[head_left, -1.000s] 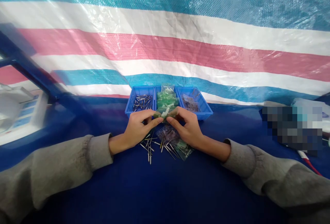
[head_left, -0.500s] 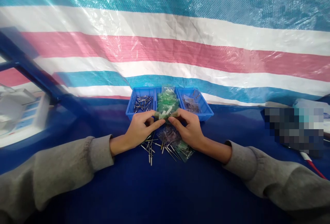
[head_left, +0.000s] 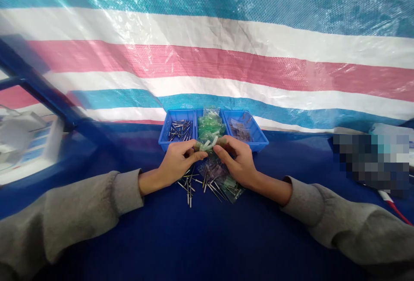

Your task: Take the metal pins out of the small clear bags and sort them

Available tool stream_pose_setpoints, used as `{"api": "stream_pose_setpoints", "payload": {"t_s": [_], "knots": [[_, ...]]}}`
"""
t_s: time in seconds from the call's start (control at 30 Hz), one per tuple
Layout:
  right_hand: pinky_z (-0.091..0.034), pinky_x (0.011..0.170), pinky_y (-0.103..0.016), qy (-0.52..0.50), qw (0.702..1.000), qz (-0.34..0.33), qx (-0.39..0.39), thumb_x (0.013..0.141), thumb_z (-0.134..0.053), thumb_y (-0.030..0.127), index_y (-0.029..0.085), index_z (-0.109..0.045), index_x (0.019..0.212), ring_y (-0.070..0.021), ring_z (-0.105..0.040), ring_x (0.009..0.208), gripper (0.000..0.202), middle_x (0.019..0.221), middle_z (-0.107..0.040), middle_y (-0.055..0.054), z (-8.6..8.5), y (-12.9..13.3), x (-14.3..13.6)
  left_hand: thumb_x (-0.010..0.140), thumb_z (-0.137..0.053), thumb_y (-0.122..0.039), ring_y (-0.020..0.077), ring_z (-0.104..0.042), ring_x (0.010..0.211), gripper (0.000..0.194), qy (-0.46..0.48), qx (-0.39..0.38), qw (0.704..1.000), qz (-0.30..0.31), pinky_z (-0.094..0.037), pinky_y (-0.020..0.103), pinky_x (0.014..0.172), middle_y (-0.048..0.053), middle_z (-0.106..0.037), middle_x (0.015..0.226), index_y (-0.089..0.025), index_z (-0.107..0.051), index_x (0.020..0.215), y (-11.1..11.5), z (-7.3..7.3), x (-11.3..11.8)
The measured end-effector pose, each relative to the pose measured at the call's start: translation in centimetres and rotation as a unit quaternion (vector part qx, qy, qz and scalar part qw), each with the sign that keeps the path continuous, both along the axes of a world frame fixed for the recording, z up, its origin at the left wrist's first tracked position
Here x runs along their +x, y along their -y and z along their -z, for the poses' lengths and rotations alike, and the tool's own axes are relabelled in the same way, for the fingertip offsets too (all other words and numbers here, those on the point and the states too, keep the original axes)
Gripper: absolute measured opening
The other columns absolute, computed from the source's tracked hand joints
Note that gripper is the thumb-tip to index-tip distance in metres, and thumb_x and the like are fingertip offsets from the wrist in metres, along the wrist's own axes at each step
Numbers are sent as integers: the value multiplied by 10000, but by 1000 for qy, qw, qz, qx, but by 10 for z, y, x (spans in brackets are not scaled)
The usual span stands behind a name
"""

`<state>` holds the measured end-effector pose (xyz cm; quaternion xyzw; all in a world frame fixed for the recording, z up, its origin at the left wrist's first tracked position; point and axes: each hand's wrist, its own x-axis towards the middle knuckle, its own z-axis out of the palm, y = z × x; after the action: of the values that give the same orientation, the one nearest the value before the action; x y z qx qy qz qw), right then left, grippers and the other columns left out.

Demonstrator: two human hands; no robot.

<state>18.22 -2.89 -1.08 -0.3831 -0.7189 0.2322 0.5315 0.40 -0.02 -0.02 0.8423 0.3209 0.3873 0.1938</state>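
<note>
pinching a small green-tinted bag (head_left: 209, 147) between them, the left hand (head_left: 174, 162) and right hand (head_left: 238, 160) meet near the middle of the tabletop's (head_left: 207, 238) far edge, thumbs and fingertips closed on its two sides; white pieces show between the fingertips, though whether they lie inside the plastic i cannot tell. just beyond stand three blue bins in a row: the left bin (head_left: 165, 144) holds loose metal pins, the middle bin (head_left: 199, 111) is heaped with green bags (head_left: 211, 123), and the right bin (head_left: 261, 144) has clear packets (head_left: 239, 129) in it. below the hands, more pins (head_left: 189, 186) lie scattered beside a clear bag (head_left: 211, 167) and a greenish bag (head_left: 234, 191). a white device (head_left: 43, 149) sits toward the left edge; near the right edge are a dark, pixelated object (head_left: 371, 164) and a red cable (head_left: 398, 212).
</note>
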Motion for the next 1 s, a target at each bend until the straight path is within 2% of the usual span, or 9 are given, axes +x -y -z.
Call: {"api": "stream_pose_setpoints", "payload": {"t_s": [0.17, 0.37, 0.57, 0.77, 1.0], "knots": [[-337, 489, -221, 1, 1000, 9, 7, 868, -492, 267, 187, -517, 714, -77, -420, 509, 175, 595, -448, 40, 0, 0, 0, 839, -486, -494, 45, -304, 403, 433, -1, 1, 1000, 14, -242, 175, 395, -75, -341, 440, -141, -481, 588, 0, -1, 0], [-324, 465, -221, -26, 999, 32, -6, 866, -495, 287, 191, -499, 703, -84, -419, 502, 189, 567, -450, 41, 1, -1, 1, 828, -549, -414, 48, -330, 400, 278, 3, -24, 1000, 17, -268, 170, 401, -83, -384, 441, -145, -558, 758, 1, -1, 1], [-302, 464, -227, -15, 1000, 16, 10, 859, -503, 290, 192, -472, 636, -77, -376, 484, 246, 550, -406, 48, 2, -1, 2, 855, -488, -450, 48, -342, 398, 382, -7, 13, 1000, 14, -266, 177, 407, -73, -374, 442, -147, -488, 623, 1, -2, 1], [-290, 474, -231, 10, 1000, 14, 26, 863, -492, 278, 194, -437, 608, -76, -356, 482, 274, 540, -382, 53, 1, -1, 2, 887, -417, -463, 61, -386, 412, 407, -18, 8, 999, 27, -287, 179, 414, -59, -414, 451, -151, -478, 632, 3, -3, 0], [-287, 478, -234, 19, 999, 21, 35, 868, -468, 260, 197, -400, 598, -80, -359, 485, 285, 540, -380, 50, -2, 1, 2, 870, -456, -462, 57, -368, 388, 323, 17, -37, 998, 39, -278, 180, 401, -80, -391, 447, -150, -525, 818, 3, -1, 0]]}}
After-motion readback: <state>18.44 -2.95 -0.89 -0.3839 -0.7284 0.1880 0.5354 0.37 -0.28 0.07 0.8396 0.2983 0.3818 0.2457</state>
